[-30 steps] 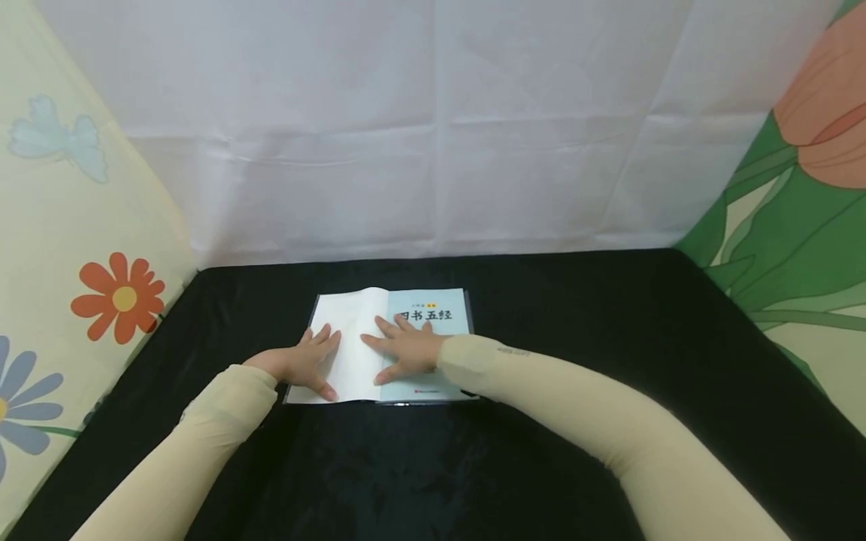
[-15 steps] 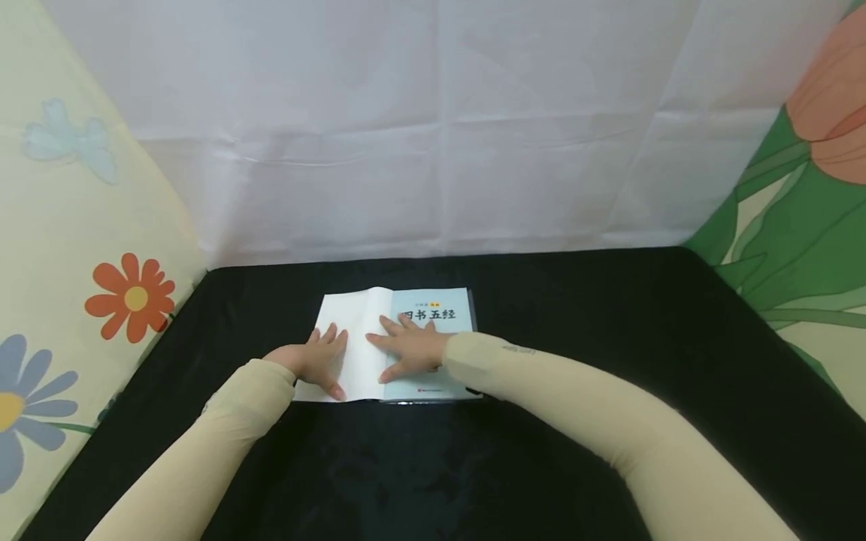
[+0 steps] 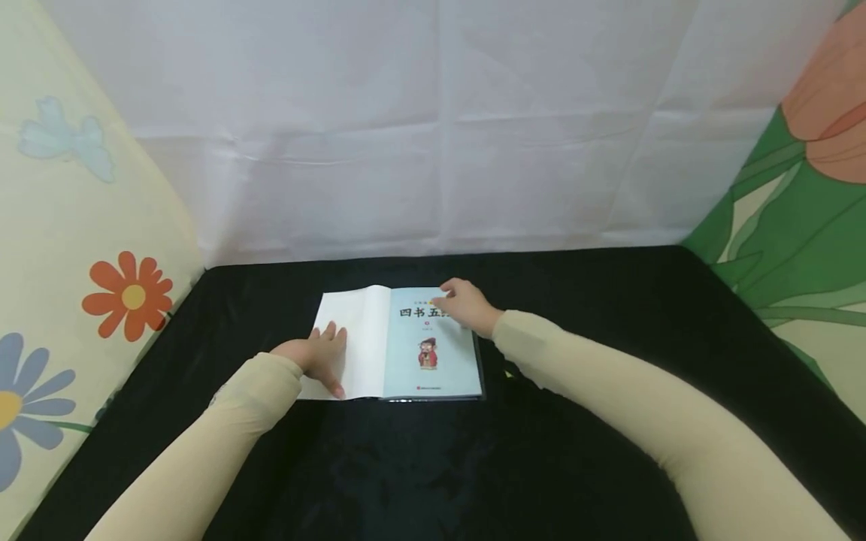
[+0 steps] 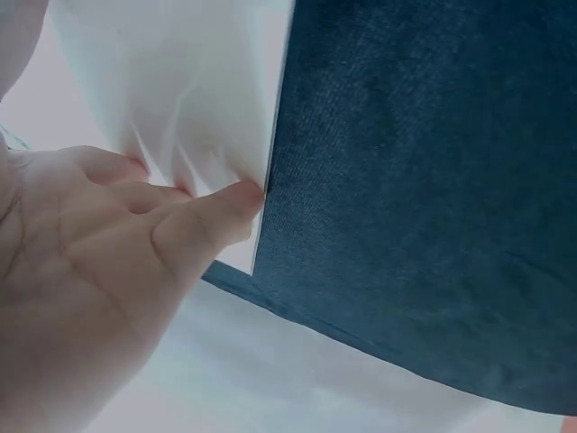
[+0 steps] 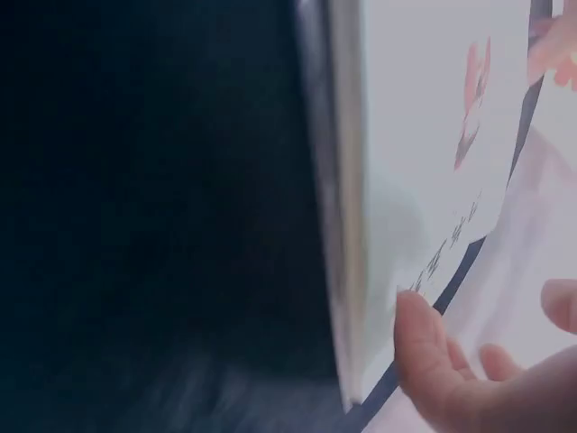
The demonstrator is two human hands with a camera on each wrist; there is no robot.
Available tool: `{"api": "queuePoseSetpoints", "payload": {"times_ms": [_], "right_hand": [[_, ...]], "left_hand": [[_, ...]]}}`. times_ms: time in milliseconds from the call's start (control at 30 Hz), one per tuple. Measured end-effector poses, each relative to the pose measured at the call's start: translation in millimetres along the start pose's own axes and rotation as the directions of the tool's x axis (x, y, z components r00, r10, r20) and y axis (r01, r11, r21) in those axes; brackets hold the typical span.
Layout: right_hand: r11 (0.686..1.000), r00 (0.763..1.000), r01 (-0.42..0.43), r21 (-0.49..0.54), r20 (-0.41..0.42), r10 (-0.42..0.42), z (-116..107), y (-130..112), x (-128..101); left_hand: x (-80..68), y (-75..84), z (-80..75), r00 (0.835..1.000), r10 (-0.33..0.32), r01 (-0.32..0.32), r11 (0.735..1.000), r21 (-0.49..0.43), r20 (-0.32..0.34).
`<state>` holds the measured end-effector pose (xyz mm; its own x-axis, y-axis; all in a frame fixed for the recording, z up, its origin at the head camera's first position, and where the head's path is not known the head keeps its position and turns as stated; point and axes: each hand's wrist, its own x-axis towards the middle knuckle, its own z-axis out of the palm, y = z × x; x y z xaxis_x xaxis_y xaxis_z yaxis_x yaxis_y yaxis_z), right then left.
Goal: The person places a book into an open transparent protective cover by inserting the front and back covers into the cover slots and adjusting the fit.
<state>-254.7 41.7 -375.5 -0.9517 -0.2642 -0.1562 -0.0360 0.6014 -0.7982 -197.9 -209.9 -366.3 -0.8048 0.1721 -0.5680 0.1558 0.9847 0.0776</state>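
Note:
An open book (image 3: 436, 379) lies on the black-covered table. Its left side is a plain white page (image 3: 361, 338), and its right side is a pale blue title page with dark Chinese characters and a small cartoon figure in red (image 3: 428, 354). My left hand (image 3: 321, 359) rests spread on the white page, and in the left wrist view its fingertips crease the white paper (image 4: 225, 99) beside the page edge. At the book's upper right corner is my right hand (image 3: 471, 306). A fingertip meets the title page (image 5: 406, 135) there, with the thumb apart from it.
Black cloth (image 3: 419, 466) covers the table around the book. A white curtain (image 3: 433, 150) hangs behind, with flower-printed panels at the left (image 3: 40, 248) and right (image 3: 798, 263). A small yellowish spot (image 3: 510, 374) shows beside the right sleeve.
My right hand has left the fold, moving right and away to the book's upper right corner, which uncovers the cartoon figure. My left hand stays on the white page.

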Motion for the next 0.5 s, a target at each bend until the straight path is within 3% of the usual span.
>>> {"api": "queuePoseSetpoints", "payload": {"times_ms": [233,367,500], "right_hand": [[0.980,0.987,-0.162,0.116,-0.005,0.163,-14,12,4],[0.940,0.963,-0.270,0.210,0.059,0.263,-20,11,8],[0.902,0.931,-0.363,0.234,0.121,0.344,-26,5,11]], "left_hand": [[-0.9,1.2,-0.2,1.000,-0.003,0.003,1.000,-0.010,0.006],[-2.1,2.3,-1.1,1.000,-0.003,0.003,1.000,-0.010,0.005],[-2.0,2.2,-1.1,1.000,-0.010,0.010,1.000,-0.020,0.000]]}}
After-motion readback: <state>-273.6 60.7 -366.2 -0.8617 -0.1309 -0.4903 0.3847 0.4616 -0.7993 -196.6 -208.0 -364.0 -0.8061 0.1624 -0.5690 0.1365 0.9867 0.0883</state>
